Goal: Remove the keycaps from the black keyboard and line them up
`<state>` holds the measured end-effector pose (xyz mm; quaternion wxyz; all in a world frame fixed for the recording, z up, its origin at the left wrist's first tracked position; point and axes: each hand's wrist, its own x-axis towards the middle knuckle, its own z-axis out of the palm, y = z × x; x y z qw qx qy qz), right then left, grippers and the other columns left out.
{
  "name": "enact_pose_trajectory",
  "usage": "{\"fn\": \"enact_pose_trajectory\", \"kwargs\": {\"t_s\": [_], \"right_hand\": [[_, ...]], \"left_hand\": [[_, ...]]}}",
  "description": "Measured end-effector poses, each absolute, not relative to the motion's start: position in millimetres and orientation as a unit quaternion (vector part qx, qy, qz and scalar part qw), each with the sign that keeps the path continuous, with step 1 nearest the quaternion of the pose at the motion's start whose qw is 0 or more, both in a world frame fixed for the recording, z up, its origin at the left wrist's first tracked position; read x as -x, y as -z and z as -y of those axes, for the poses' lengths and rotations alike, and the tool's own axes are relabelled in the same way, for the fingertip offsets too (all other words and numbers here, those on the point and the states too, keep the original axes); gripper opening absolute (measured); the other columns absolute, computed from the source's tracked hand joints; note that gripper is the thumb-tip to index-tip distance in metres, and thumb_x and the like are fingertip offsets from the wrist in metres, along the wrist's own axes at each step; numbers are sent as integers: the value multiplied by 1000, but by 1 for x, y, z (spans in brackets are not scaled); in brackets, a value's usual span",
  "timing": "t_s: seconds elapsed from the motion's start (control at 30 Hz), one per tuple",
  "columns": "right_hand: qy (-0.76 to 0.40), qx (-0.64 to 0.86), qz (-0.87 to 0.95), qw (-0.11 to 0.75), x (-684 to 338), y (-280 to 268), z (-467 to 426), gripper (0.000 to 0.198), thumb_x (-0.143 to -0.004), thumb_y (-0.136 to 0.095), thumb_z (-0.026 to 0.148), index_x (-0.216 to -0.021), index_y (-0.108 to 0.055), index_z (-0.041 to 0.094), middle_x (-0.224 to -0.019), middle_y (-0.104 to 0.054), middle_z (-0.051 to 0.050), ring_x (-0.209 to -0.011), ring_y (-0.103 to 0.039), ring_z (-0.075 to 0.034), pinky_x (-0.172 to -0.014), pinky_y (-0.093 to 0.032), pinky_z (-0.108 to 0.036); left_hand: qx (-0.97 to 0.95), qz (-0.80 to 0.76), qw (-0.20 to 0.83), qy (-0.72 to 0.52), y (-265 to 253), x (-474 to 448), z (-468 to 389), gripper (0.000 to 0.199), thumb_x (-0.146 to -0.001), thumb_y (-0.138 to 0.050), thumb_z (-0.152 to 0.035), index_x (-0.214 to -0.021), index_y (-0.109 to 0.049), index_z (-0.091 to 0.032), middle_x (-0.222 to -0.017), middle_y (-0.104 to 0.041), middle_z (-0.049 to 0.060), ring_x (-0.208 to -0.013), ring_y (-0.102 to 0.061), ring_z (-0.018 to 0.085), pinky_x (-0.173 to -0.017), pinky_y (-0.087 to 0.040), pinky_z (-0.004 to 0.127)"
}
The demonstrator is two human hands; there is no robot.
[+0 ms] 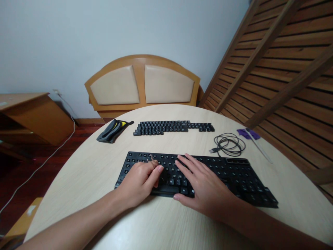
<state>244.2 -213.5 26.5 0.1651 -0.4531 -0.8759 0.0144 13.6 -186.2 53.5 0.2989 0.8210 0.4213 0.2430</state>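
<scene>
A black keyboard [234, 177] lies across the round table in front of me. My left hand [139, 182] rests on its left part with fingers curled, the fingertips on the keys. Flat on the middle keys lies my right hand [201, 185], fingers stretched and slightly apart. Neither hand holds anything that I can see. Further back, loose black keycaps [171, 127] are laid out in rows like a second keyboard.
A coiled black USB cable [229, 144] lies right of the keycaps. A purple-handled tool [253, 140] sits at the table's right edge. A black and yellow pouch [113, 130] lies back left. Behind the table [78, 173] stand a padded wooden headboard [143, 85] and slatted boards [286, 62].
</scene>
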Motion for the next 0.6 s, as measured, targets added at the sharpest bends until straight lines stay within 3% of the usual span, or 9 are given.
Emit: {"fn": "enact_pose_trajectory", "kwargs": {"t_s": [0.23, 0.6], "right_hand": [[-65, 380, 880, 276, -236, -29, 215, 28, -87, -66, 28, -112, -70, 16, -113, -71, -9, -115, -60, -26, -99, -51, -42], [-123, 427, 836, 322, -226, -24, 214, 12, -84, -68, 18, -95, -74, 17, -96, -73, -6, -95, -64, -22, -84, -56, -36]], "left_hand": [[-762, -435, 381, -289, -43, -16, 182, 51, -101, -29, -41, -58, -45, -20, -54, -49, -2, -49, -44, 12, -52, -34, 26], [-756, -444, 381, -295, -37, -17, 181, 44, -101, -26, -43, -63, -34, -23, -57, -39, -4, -51, -35, 12, -47, -28, 25]]}}
